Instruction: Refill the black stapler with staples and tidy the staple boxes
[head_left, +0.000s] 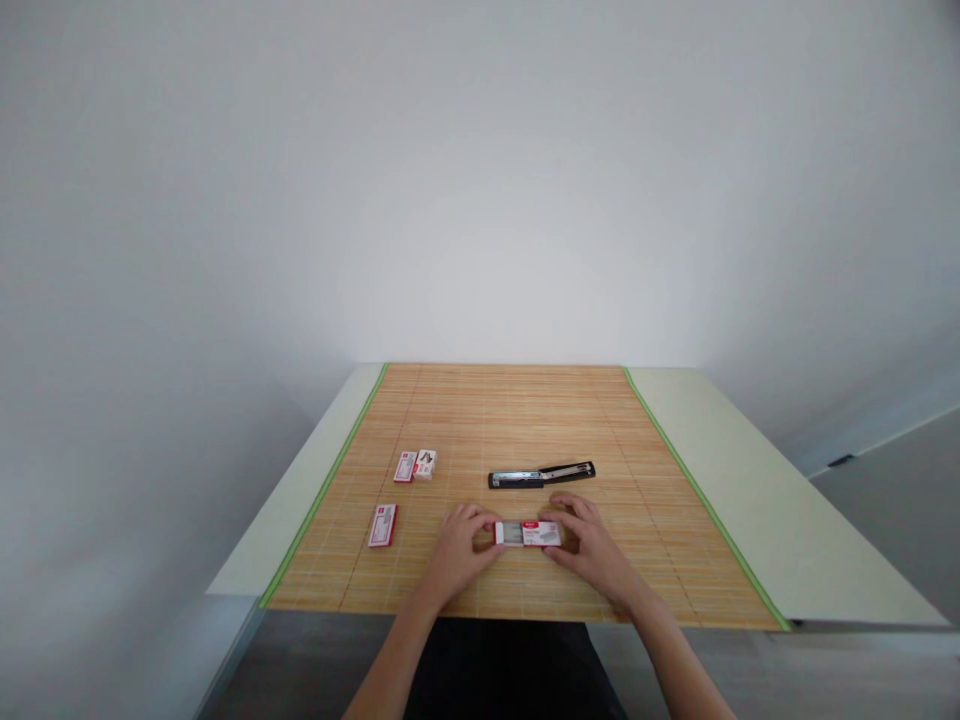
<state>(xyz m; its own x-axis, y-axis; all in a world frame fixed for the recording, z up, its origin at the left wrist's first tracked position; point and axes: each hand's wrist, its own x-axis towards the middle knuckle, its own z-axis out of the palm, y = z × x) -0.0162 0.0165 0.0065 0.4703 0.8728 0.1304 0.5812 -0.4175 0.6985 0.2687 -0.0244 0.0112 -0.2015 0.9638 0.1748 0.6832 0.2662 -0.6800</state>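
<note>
A small red and white staple box (529, 534) lies on the bamboo mat (480, 410) near its front edge, slid partly open so its white inner tray shows on the left. My left hand (459, 553) pinches the tray end. My right hand (592, 548) grips the red sleeve end. Just behind the box lies a black stapler (541, 474), swung open flat.
Three more red and white staple boxes sit to the left: a pair (415, 466) side by side and a single one (383, 525) nearer me. The mat covers a pale table (757, 470) that stands against a white wall.
</note>
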